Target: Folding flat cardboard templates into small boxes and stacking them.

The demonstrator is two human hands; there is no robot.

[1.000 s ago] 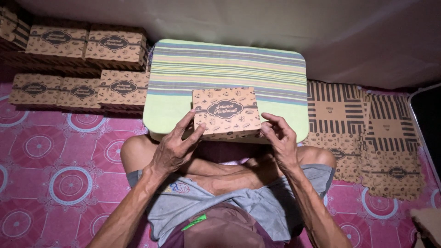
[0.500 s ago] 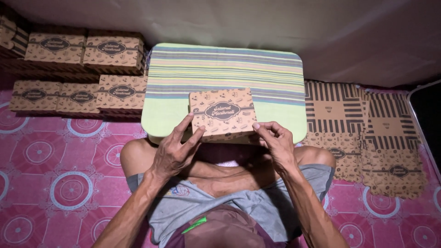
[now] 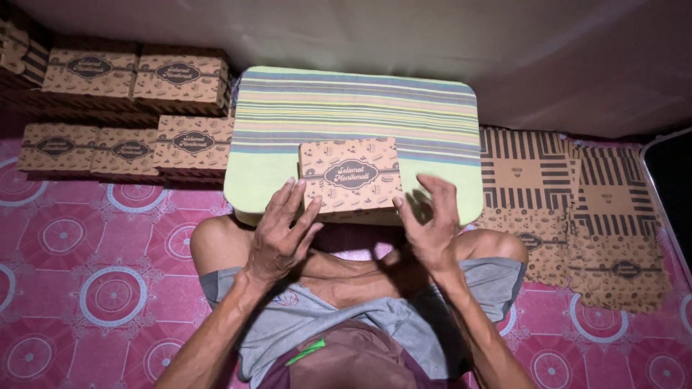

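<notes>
Head view: both open hands (image 3: 281,234) beside folded box (image 3: 351,175), left grip touching

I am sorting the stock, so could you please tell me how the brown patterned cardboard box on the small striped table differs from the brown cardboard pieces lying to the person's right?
The brown patterned box on the striped table is folded up and closed; the cardboard pieces on the right lie flat and unfolded. The box sits alone by the left hand and right hand; the flat pieces overlap in a pile on the pink floor mat. The flat pieces show bold stripes; the box does not. Both share the brown print and dark oval label.
</notes>
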